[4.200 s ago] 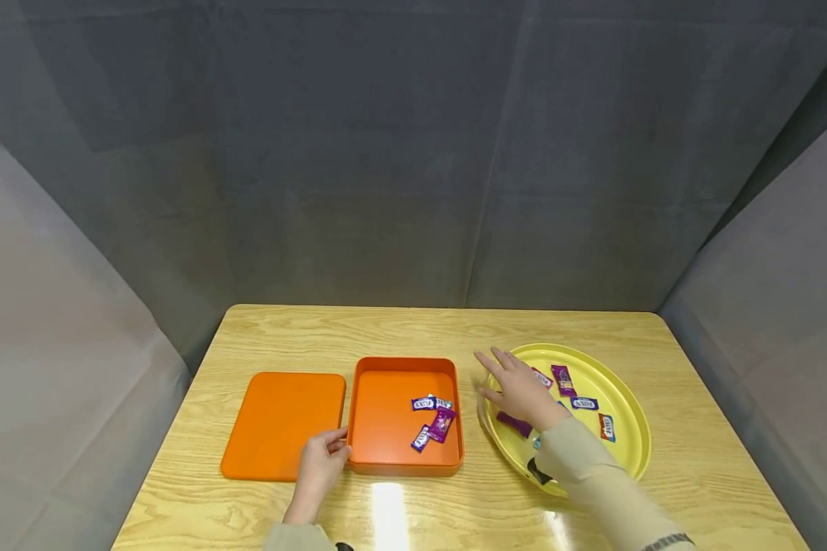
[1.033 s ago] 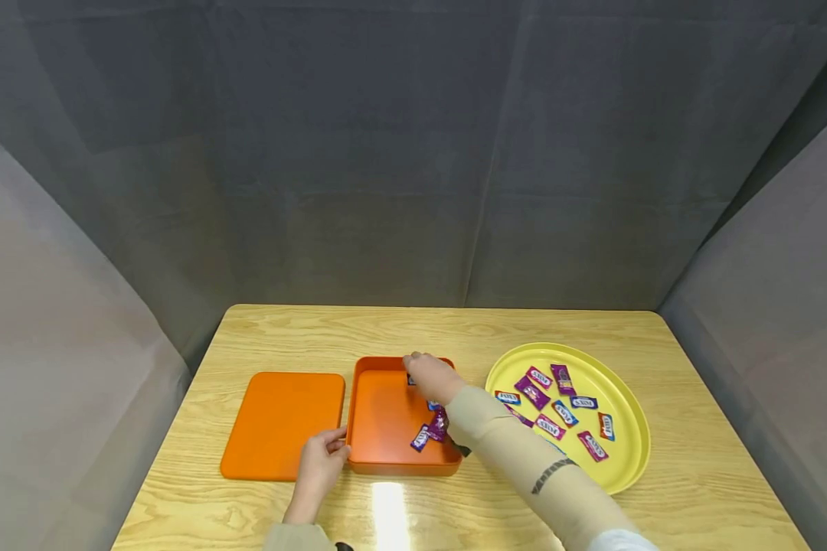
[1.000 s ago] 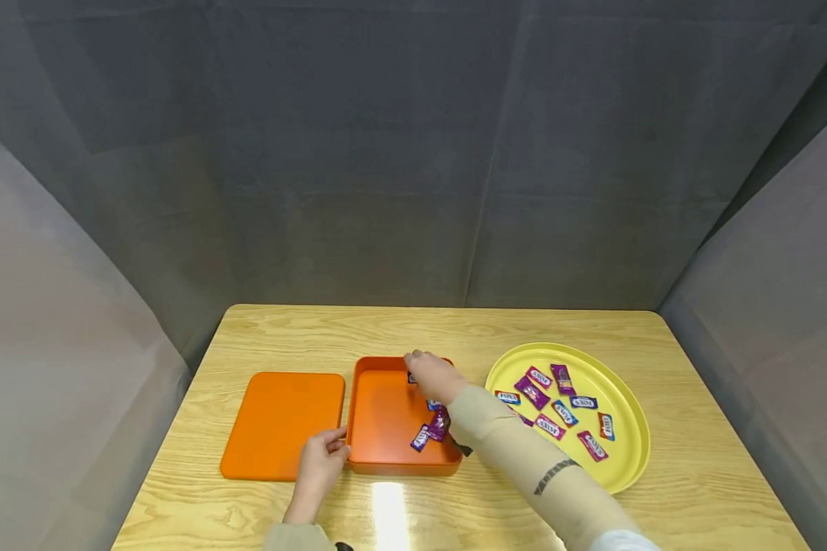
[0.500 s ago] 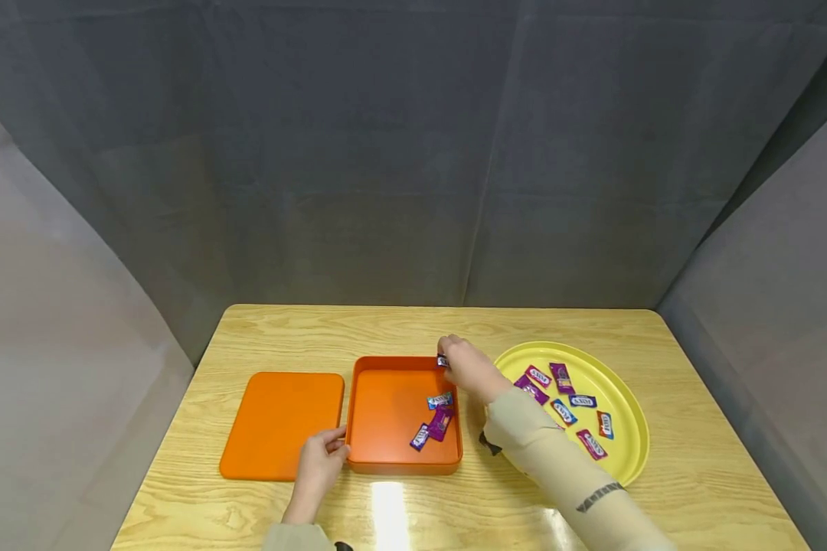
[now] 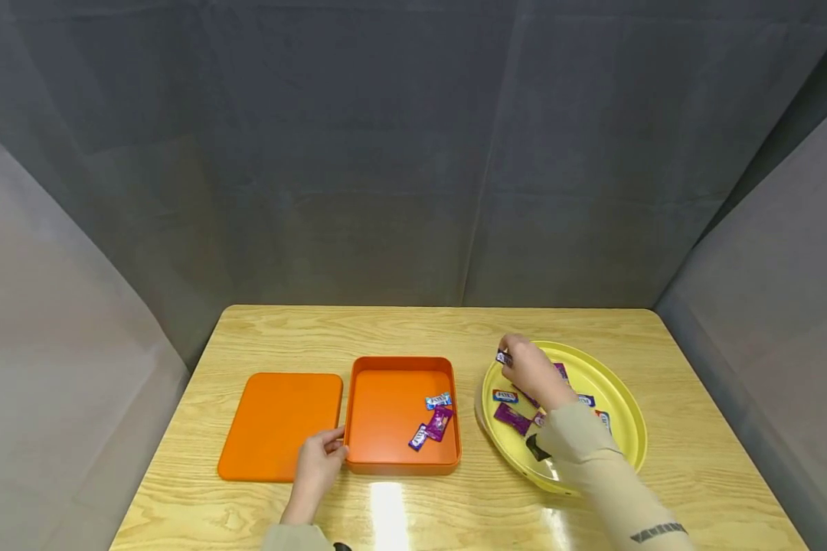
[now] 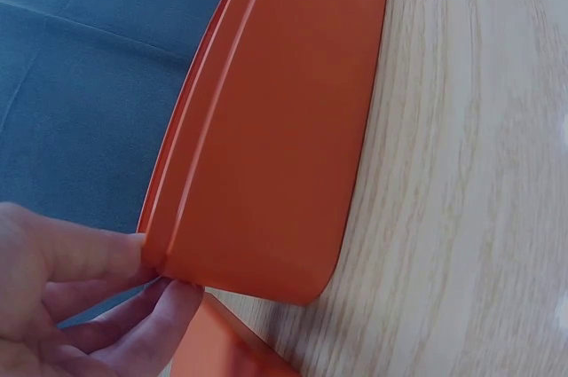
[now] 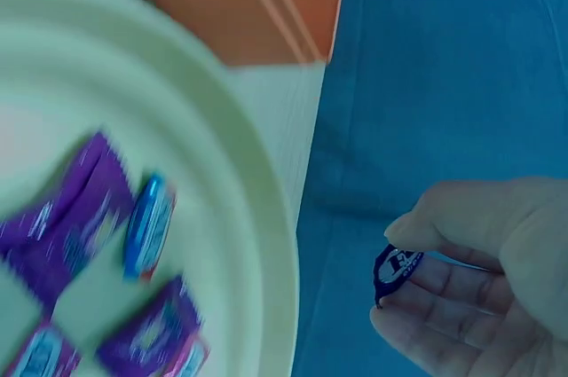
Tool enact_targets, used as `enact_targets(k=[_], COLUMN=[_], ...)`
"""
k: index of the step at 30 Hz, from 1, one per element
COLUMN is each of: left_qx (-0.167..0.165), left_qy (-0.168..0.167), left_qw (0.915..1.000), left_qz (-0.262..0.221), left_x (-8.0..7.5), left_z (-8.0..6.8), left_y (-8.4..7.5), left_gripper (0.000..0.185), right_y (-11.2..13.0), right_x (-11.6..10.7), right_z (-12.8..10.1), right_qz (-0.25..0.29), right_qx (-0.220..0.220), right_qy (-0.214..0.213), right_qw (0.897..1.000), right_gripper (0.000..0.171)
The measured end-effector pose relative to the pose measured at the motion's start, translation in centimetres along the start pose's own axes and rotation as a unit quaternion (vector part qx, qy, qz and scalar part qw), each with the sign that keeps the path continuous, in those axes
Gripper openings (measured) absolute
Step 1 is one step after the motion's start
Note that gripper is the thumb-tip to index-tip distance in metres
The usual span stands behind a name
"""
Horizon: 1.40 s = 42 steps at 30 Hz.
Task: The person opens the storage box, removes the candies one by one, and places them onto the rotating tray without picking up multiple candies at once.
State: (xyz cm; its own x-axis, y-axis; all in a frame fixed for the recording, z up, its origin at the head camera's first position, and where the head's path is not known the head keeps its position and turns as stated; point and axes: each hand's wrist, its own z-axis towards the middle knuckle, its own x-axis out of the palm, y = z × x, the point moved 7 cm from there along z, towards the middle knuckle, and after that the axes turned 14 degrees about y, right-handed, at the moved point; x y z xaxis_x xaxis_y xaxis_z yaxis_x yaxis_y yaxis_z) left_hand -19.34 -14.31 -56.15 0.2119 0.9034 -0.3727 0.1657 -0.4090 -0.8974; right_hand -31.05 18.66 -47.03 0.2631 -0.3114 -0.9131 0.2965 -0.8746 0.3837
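My right hand (image 5: 534,373) pinches a small dark blue wrapped candy (image 7: 397,266) between thumb and fingertips. It is above the back left rim of the round yellow tray (image 5: 630,394). Several wrapped candies lie on the tray, among them a purple one (image 5: 512,419) and a blue-and-red one (image 5: 505,396); the hand and sleeve hide others. My left hand (image 5: 317,464) holds the left wall of the open orange box (image 5: 386,413), its thumb and fingers at a corner in the left wrist view. Inside, toward the right, lie light blue (image 5: 438,401), purple (image 5: 439,423) and dark blue (image 5: 418,437) candies.
A flat orange lid (image 5: 280,426) lies on the wooden table (image 5: 358,329), left of the box. Grey cloth (image 5: 358,168) rises behind the table, with paler cloth at both sides. A strip of table separates box and tray.
My right hand has lifted a dark blue candy out of the orange box and carried it right, to above the yellow tray. My left hand has stayed at the box.
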Motion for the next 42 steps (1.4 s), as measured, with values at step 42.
enact_targets(k=[42], left_qx=[0.003], left_qy=[-0.002], left_qw=[1.0], left_qz=[0.0], left_x=[0.0], left_z=[0.1], left_y=[0.3], left_gripper=[0.035], right_y=[-9.4], right_x=[6.8], right_z=[-10.4], right_qz=[0.058], right_qx=[0.164], right_qy=[0.174], right_qw=[0.969], right_gripper=[0.02])
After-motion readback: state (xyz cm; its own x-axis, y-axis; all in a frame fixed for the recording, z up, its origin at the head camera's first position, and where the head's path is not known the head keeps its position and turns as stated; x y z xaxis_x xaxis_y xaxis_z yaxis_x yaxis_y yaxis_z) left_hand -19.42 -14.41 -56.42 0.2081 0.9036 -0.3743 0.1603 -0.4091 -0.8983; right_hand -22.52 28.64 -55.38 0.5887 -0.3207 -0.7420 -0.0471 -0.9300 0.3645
